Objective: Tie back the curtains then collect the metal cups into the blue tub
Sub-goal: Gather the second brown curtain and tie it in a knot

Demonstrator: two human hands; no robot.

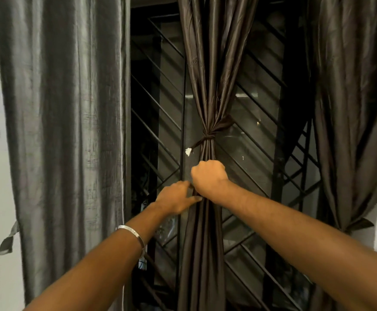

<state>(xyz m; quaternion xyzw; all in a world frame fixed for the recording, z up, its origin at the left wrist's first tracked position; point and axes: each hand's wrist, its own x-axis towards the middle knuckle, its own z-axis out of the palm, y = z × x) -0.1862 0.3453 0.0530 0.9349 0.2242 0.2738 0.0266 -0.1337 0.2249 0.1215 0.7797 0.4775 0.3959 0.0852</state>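
Middle curtain (207, 75) hangs straight ahead, a long vertical bundle already cinched by a dark tie-back (207, 138) above both hands. The right hand (208, 176) is fisted around the bundle just below the tie. The left hand (177, 197), lower and to the left, pinches the fabric's edge. The left curtain (64, 108) hangs loose, nearer the left hand.

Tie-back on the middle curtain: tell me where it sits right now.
In the head view, the tie-back is knotted around the gathered middle curtain near frame centre, in front of the window grille, just above the right hand.
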